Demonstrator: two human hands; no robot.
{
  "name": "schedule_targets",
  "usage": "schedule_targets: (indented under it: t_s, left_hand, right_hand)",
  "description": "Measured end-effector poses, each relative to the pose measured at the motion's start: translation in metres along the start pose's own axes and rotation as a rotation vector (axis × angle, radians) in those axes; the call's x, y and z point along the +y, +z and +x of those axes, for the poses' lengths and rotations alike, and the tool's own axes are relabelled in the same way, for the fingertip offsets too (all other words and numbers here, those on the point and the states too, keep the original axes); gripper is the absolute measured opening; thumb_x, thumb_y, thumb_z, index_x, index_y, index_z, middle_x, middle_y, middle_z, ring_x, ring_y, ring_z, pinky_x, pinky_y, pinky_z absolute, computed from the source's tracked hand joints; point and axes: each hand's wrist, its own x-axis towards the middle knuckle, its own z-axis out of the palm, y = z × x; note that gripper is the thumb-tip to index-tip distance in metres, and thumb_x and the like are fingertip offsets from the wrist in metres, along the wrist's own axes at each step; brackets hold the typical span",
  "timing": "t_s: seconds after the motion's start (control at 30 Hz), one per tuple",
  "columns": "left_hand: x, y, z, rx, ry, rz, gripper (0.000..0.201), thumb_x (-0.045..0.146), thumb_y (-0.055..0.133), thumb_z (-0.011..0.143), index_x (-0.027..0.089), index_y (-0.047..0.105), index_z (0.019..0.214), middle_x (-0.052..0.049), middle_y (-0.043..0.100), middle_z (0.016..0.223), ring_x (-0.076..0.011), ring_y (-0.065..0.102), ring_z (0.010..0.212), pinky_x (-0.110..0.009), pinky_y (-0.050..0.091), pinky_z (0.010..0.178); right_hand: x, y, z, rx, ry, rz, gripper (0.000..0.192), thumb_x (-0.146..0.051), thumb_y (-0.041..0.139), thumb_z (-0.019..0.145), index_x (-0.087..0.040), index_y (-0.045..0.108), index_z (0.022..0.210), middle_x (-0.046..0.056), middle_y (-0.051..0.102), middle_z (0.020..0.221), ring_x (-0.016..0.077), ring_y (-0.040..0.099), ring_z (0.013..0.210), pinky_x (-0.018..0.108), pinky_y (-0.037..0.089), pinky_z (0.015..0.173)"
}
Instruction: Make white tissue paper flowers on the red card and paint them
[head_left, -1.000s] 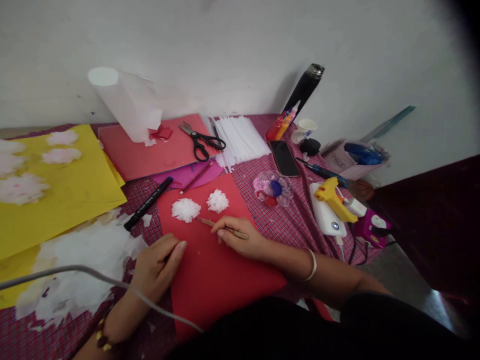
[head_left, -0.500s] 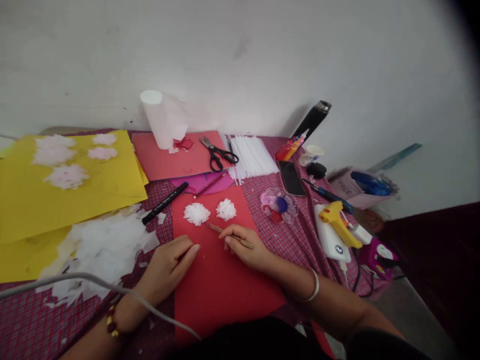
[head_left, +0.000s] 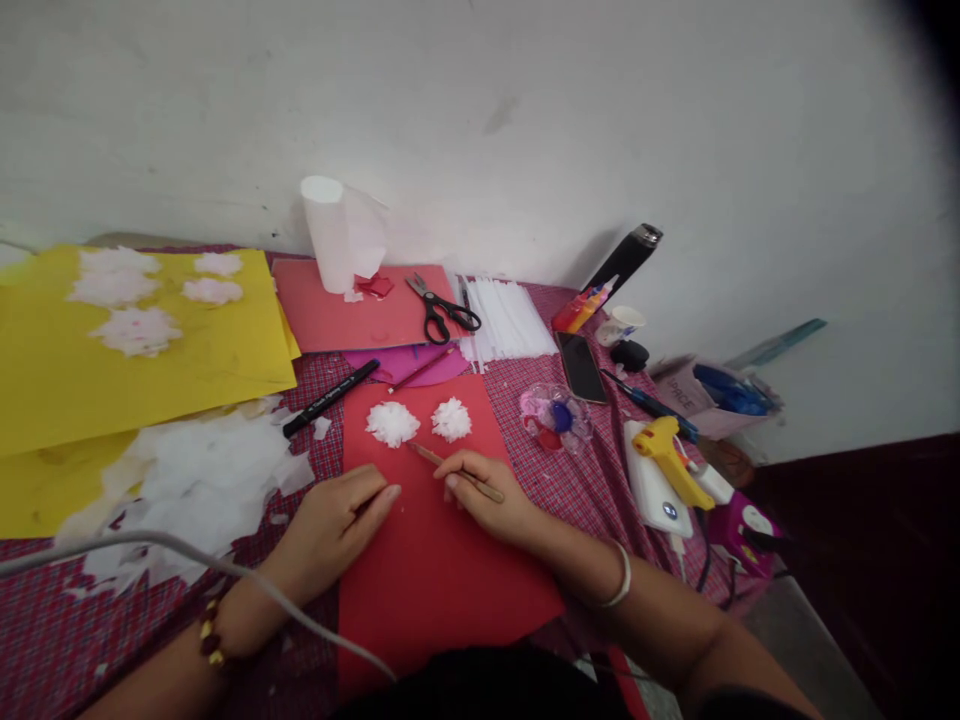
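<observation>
Matt red paper sheet (head_left: 442, 570), smooth, at frame centre. Two fluffy white tissue-paper pompoms (head_left: 392, 423) on it, rough and frayed. Thin wooden stick (head_left: 455, 472), matt. Checked maroon cloth worktop cover (head_left: 592, 480), woven. Yellow matt paper sheets (head_left: 135, 380) at left, torn white tissue scraps (head_left: 202, 480) below. Glossy black phone screen (head_left: 580, 367), clear plastic paint palette (head_left: 555, 417), black-handled metal scissors (head_left: 442, 305).

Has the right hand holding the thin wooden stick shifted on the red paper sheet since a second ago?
No. The right hand with the thin wooden stick stays just below the white paper flower.
</observation>
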Motion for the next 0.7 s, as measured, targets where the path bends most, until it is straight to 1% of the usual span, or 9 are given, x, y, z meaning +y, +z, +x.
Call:
schedule_targets:
  t_s: [0.17, 0.37, 0.5, 0.7]
  left_hand:
    - [0.0044, 0.0016, -0.0004, -0.002, -0.035, -0.002, 0.036, 0.031, 0.041, 0.096, 0.020, 0.044, 0.062, 0.004, 0.048, 0.059, -0.0117, 0.047, 0.055, -0.025, 0.033, 0.055]
    - [0.0099, 0.0033, -0.0028, -0.007, 0.009, 0.016, 0.037, 0.031, 0.043, 0.095, 0.020, 0.044, 0.060, 0.004, 0.046, 0.059, -0.0114, 0.043, 0.053, -0.026, 0.029, 0.054]
    - [0.0098, 0.0049, -0.0047, -0.062, 0.015, 0.068, 0.037, 0.032, 0.042, 0.097, 0.020, 0.046, 0.063, 0.003, 0.048, 0.061, -0.0123, 0.046, 0.056, -0.026, 0.032, 0.055]
    - [0.0094, 0.0069, -0.0046, -0.181, 0.060, 0.182, 0.030, 0.029, 0.042, 0.097, 0.019, 0.055, 0.071, 0.000, 0.058, 0.070, -0.0147, 0.056, 0.065, -0.026, 0.039, 0.061]
  right_hand:
    - [0.0003, 0.0001, 0.0033, -0.009, -0.024, -0.004, 0.014, -0.024, 0.050, 0.089, -0.018, 0.061, 0.095, 0.000, 0.062, 0.074, 0.0117, 0.058, 0.068, 0.024, 0.045, 0.064]
    - [0.0024, 0.0015, 0.0035, -0.004, -0.055, 0.077, 0.015, -0.027, 0.052, 0.091, -0.017, 0.061, 0.096, -0.001, 0.060, 0.072, 0.0101, 0.055, 0.063, 0.023, 0.042, 0.062]
    - [0.0010, 0.0019, 0.0011, -0.003, -0.059, 0.093, 0.017, -0.030, 0.053, 0.091, -0.017, 0.061, 0.098, 0.000, 0.062, 0.076, 0.0100, 0.054, 0.064, 0.022, 0.041, 0.059]
    - [-0.0046, -0.0029, 0.0009, -0.016, -0.034, 0.089, 0.020, -0.035, 0.055, 0.090, -0.017, 0.061, 0.097, 0.001, 0.063, 0.078, 0.0105, 0.054, 0.065, 0.024, 0.043, 0.062]
